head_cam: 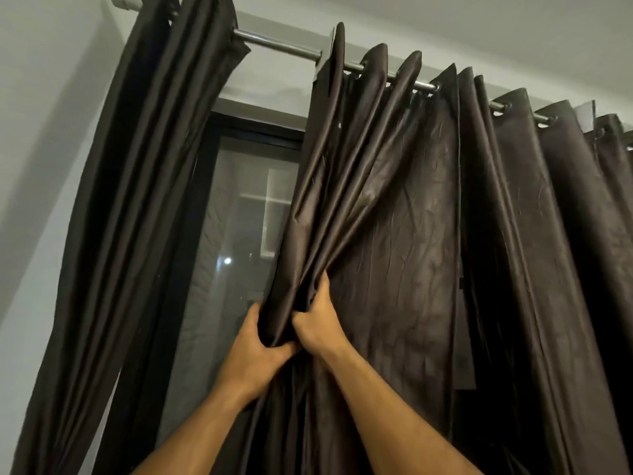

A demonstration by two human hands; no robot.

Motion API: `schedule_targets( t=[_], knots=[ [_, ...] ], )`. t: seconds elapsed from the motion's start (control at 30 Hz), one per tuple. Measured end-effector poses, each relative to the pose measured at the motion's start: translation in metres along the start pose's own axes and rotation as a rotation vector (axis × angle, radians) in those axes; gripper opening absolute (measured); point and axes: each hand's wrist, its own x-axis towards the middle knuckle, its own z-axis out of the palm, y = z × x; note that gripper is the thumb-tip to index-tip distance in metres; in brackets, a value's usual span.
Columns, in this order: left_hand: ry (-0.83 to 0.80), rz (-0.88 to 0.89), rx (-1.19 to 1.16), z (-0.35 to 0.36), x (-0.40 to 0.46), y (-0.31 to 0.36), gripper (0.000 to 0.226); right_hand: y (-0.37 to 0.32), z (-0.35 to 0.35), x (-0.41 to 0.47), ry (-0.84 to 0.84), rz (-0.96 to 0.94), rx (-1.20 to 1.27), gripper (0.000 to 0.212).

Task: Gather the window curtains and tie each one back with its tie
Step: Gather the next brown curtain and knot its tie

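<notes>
Dark brown curtains hang from a metal rod (277, 46). The left curtain (137, 200) is bunched against the wall at the left. The middle curtain (394, 217) has its left edge pulled into folds. My left hand (255, 351) grips those folds from the left side. My right hand (317, 320) grips the same bundle just to the right, fingers curled into the cloth. A third curtain (548, 234) hangs spread out to the right. No tie is visible.
The dark-framed window (233, 234) shows between the left and middle curtains, with reflections in its glass. A white wall (41, 132) stands at the left and the ceiling runs above the rod.
</notes>
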Motion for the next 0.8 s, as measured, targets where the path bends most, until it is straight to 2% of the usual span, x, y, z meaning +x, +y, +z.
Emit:
schedule_targets(
  t=[0.17, 0.33, 0.4, 0.5, 0.63, 0.73, 0.8],
  knots=[
    [0.000, 0.119, 0.054, -0.044, 0.006, 0.021, 0.080, -0.034, 0.042, 0.016, -0.154, -0.072, -0.083, 0.085],
    [0.073, 0.127, 0.141, -0.100, 0.009, 0.029, 0.088, -0.071, 0.095, 0.025, -0.309, -0.138, -0.187, 0.095],
    [0.112, 0.139, 0.172, -0.119, 0.007, 0.029, 0.092, -0.081, 0.114, 0.025, -0.331, -0.170, -0.195, 0.094],
    [0.135, 0.122, 0.193, -0.134, 0.002, 0.026, 0.086, -0.083, 0.128, 0.021, -0.332, -0.156, -0.179, 0.090],
    [0.147, 0.049, 0.171, -0.121, -0.012, 0.017, 0.072, -0.061, 0.106, 0.002, -0.228, -0.086, -0.001, 0.070],
    [0.138, -0.010, 0.134, -0.101, -0.024, 0.010, 0.058, -0.032, 0.072, -0.019, -0.133, -0.046, 0.069, 0.071],
    [0.109, -0.057, 0.132, -0.084, -0.032, 0.006, 0.054, -0.013, 0.047, -0.038, 0.096, -0.072, 0.014, 0.070]
  ],
)
